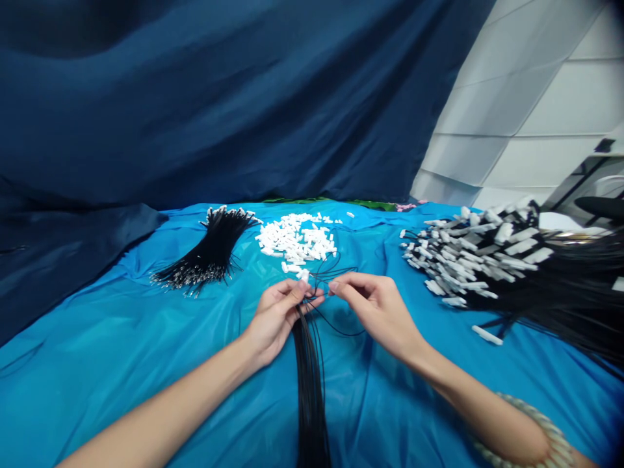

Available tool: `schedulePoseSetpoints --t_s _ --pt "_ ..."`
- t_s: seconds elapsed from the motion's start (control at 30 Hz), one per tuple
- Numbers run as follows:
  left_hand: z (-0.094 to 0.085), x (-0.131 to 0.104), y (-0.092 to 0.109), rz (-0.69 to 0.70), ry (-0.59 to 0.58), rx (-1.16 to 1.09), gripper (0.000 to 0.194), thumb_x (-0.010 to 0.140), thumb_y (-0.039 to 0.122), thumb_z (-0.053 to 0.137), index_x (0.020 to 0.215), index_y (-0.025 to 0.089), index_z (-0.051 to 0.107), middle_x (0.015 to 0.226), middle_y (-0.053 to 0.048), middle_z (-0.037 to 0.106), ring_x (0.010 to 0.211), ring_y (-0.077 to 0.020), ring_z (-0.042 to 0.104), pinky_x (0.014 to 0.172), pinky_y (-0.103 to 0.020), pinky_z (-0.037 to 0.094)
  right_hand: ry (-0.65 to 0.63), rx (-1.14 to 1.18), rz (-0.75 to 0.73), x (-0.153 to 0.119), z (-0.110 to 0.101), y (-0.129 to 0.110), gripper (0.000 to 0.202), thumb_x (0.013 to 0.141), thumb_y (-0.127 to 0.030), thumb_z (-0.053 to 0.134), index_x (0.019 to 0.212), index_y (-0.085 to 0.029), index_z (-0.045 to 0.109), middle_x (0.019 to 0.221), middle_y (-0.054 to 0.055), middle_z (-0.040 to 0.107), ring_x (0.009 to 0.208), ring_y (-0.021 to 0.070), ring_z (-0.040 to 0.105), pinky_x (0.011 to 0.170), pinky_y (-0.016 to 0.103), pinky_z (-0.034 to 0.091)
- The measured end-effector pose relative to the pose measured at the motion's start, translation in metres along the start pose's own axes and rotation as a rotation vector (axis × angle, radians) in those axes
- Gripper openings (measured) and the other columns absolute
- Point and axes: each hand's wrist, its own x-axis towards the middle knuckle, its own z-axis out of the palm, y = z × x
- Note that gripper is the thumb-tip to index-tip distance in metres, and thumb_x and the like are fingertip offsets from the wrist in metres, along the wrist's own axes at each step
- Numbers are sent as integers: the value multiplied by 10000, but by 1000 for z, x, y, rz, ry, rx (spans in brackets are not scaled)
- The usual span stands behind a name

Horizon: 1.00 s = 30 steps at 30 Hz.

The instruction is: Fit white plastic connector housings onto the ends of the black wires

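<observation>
My left hand (280,318) is closed on a small white connector housing (304,275), pinched between thumb and fingers. From that hand a bundle of black wires (312,396) hangs down toward the front edge of the view. A few loose black wires curl out to the right of the housing. My right hand (377,309) is just to the right, thumb and forefinger pinched together on the end of a thin black wire (344,330); the exact tip is too small to make out. Beyond both hands lies a pile of white connector housings (297,237).
At the back left lies a bundle of short black wires (212,250) with metal ends. A large bundle of black wires with white connectors (480,253) fills the right side. Blue cloth (195,364) covers the table, and a dark curtain (219,104) hangs behind.
</observation>
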Motion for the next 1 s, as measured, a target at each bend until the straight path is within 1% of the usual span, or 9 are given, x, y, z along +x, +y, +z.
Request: schedulePoseSetpoints --t_s 0.13,0.4,0.53,0.63,0.73,0.83,0.9,0.97,1.0 --pt "0 0 0 -2 10 12 122 662 217 638 650 101 600 679 -34 607 750 -141 599 799 -291 473 -26 38 43 -1 0 -3 202 759 -261 481 677 -156 633 610 -7 584 515 85 425 467 202 312" --pt "0 0 0 14 -3 19 120 670 219 631 649 103 605 688 -31 616 747 -137 600 818 -307 469 -48 107 60 -1 1 -5 175 748 -221 492 654 -161 627 612 -21 586 530 72 444 468 180 308" --pt "0 0 1 13 -14 33 120 675 221 627 655 104 607 702 -39 629 753 -146 606 817 -306 468 -67 116 69 1 0 -5 194 757 -224 473 638 -148 607 564 -26 542 487 67 403 440 185 287" --pt "1 0 1 7 -19 45 128 671 230 630 658 104 609 701 -43 630 761 -152 608 810 -296 468 -80 61 56 0 -1 -5 221 782 -237 439 637 -146 580 518 -31 489 456 71 375 421 195 272" --pt "0 0 1 -1 -28 59 130 662 232 638 670 105 611 710 -48 633 768 -153 606 802 -295 469 -47 -127 -74 -2 -2 -4 248 823 -244 394 655 -154 552 548 -20 492 498 87 415 465 209 307" --pt "0 -1 1 -5 -33 77 137 660 237 640 679 104 615 716 -55 635 765 -151 603 803 -300 466 -2 -450 -318 -5 -3 -2 252 849 -218 353 687 -153 536 642 18 527 594 117 458 557 243 343" --pt "-1 -1 2 2 -38 78 142 654 240 644 673 103 615 706 -54 632 759 -149 600 808 -309 464 16 -665 -468 -5 -5 -1 248 846 -209 355 689 -155 539 653 41 524 644 150 456 591 276 349" --pt "-1 -1 2 3 -51 73 140 649 238 648 659 103 612 693 -49 628 749 -147 596 810 -319 462 48 -773 -575 -4 -7 -1 227 833 -214 386 682 -159 546 720 68 541 735 189 456 640 312 362" --pt "-1 -1 3 -2 -62 71 134 650 233 647 653 104 610 686 -46 625 741 -143 594 806 -321 464 58 -769 -609 -3 -8 -2 208 825 -215 407 678 -162 545 794 80 553 804 208 455 681 332 368"
